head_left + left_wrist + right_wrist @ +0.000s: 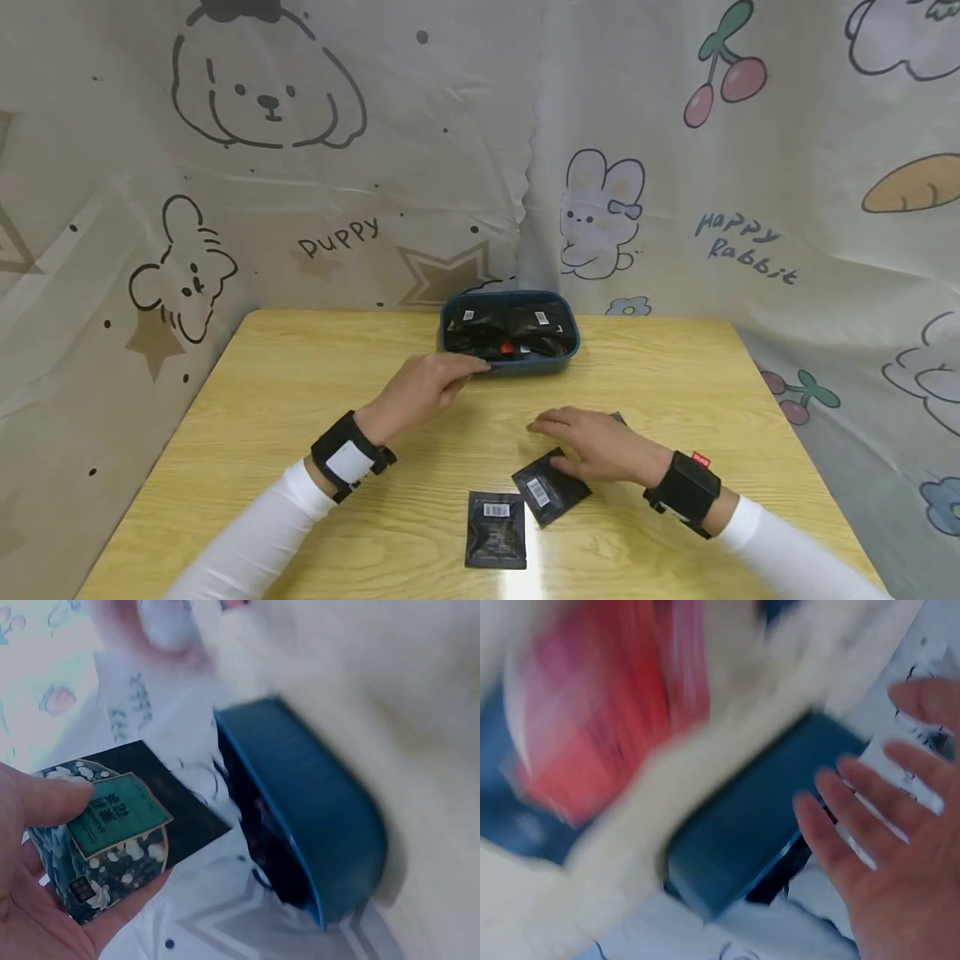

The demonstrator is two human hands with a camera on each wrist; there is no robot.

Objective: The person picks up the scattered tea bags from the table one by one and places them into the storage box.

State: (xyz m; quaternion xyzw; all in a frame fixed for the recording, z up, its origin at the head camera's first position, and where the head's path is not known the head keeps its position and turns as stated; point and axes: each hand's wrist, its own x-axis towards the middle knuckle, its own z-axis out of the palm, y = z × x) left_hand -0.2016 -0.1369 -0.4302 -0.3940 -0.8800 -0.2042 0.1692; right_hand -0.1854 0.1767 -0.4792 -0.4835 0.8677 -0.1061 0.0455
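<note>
My left hand point(420, 392) pinches a flat dark sachet point(112, 817) with a green label and white flower print, thumb on its face. That hand is at the front rim of a dark blue oblong bin point(315, 810), where the sachet is hard to make out in the head view. My right hand point(592, 446) hovers low over the table with fingers extended, overlapping a black sachet point(542, 492) with a white barcode. In the right wrist view the fingers point(847, 802) are spread, and nothing shows in them.
Several black sachets point(542, 318) fill the bin at the table's back edge. Another barcoded sachet point(496, 533) lies near the front. A dark corner point(618, 418) pokes out behind the right hand. A blurred red-and-blue shape point(600, 720) is close to the right wrist camera. Printed cloth hangs behind the table.
</note>
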